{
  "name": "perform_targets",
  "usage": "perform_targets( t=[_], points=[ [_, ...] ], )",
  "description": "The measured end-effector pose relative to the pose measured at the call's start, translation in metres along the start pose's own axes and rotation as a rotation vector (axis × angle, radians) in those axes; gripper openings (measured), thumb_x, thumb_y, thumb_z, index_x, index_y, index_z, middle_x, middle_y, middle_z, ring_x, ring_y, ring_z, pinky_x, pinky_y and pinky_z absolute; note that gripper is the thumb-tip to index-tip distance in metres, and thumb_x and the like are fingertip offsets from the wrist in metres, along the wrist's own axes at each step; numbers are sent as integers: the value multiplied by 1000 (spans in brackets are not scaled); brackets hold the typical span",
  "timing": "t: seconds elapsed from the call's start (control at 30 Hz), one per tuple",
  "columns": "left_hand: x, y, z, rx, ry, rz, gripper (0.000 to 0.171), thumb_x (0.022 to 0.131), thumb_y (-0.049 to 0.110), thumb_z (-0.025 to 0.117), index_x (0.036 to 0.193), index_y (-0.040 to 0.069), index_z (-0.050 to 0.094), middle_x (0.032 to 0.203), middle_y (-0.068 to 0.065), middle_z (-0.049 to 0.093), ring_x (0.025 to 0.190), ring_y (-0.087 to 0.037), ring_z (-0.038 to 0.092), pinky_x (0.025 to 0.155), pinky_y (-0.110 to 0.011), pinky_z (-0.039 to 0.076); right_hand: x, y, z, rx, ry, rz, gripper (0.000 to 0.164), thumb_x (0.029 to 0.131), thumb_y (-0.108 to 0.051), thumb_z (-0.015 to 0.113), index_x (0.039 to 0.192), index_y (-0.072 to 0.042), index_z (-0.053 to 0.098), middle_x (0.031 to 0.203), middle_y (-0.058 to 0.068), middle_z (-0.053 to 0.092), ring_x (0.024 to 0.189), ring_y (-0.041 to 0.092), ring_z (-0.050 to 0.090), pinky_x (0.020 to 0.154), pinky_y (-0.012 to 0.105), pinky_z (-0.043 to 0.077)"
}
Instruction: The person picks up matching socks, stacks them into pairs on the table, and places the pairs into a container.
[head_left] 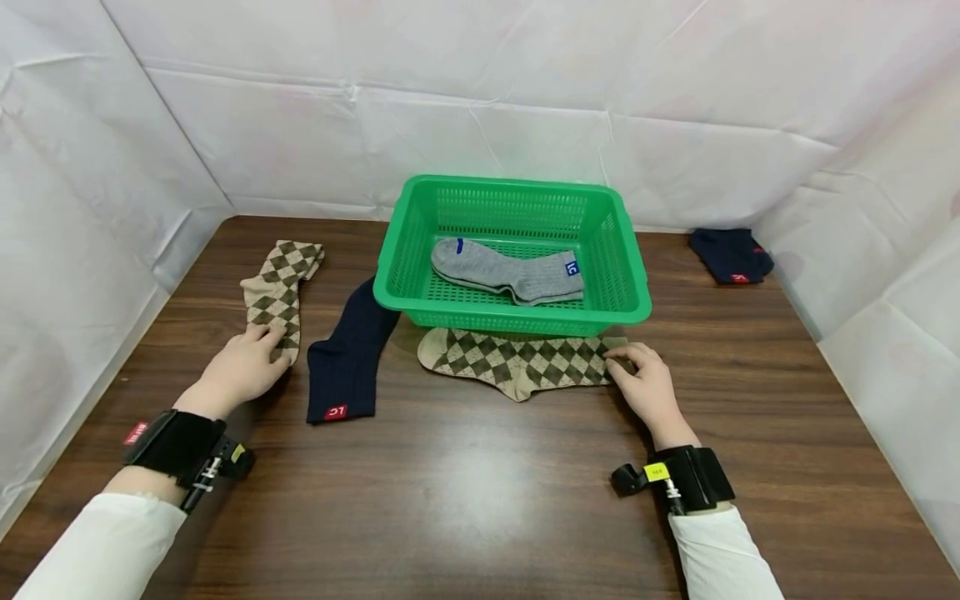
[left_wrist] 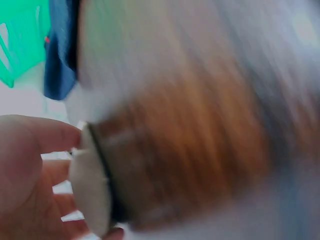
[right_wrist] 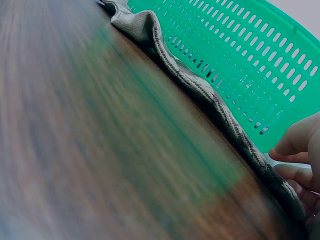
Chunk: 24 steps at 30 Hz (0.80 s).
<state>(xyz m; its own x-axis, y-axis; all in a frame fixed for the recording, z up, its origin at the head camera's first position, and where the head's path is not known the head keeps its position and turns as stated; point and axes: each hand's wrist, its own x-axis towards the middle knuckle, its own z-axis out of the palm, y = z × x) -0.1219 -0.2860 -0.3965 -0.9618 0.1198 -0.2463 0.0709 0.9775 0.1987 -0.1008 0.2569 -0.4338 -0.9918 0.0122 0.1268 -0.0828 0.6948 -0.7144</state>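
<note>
On the left, my left hand (head_left: 243, 367) is at the cuff of a beige-and-green argyle sock (head_left: 275, 287). In the left wrist view, the cuff edge (left_wrist: 92, 185) stands between thumb and fingers, which pinch it. A matching argyle sock (head_left: 517, 360) lies sideways along the front of the green basket (head_left: 517, 318). At its right end, my right hand (head_left: 647, 383) touches the cuff with loosely bent fingers. The right wrist view shows that sock (right_wrist: 200, 87) flat on the table, fingertips resting at its near end.
A navy sock (head_left: 345, 358) with a red label lies between the left argyle sock and the basket, its toe near the basket's side. A grey sock pair (head_left: 517, 271) lies inside the basket. Another navy sock (head_left: 731, 256) sits at the back right. White sheeting (head_left: 487, 108) surrounds the table (head_left: 465, 508).
</note>
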Motion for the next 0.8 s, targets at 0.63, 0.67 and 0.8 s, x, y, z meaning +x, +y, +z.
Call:
perform_targets(
  t=[0.63, 0.67, 0.8],
  points=[
    [-49, 34, 0, 134, -113, -44, 54, 94, 25, 52, 118, -23, 46, 117, -43, 45, 109, -56, 44, 87, -61, 41, 1, 0, 0, 4, 0, -12, 22, 94, -12, 55, 107, 2, 66, 115, 22, 58, 116, 38, 46, 92, 52, 39],
    [-52, 36, 0, 134, -127, -45, 53, 94, 25, 52, 117, -23, 47, 116, -43, 45, 108, -55, 45, 85, -60, 42, 1, 0, 0, 2, 1, -15, 21, 94, -11, 55, 106, 2, 66, 115, 22, 58, 116, 38, 46, 92, 52, 39],
    [-64, 44, 1, 140, -171, -39, 54, 95, 27, 53, 115, -22, 50, 113, -43, 47, 104, -55, 49, 80, -58, 45, 1, 0, 0, 3, 5, -20, 21, 94, -11, 55, 106, 2, 66, 115, 22, 58, 116, 38, 46, 92, 53, 39]
  ],
)
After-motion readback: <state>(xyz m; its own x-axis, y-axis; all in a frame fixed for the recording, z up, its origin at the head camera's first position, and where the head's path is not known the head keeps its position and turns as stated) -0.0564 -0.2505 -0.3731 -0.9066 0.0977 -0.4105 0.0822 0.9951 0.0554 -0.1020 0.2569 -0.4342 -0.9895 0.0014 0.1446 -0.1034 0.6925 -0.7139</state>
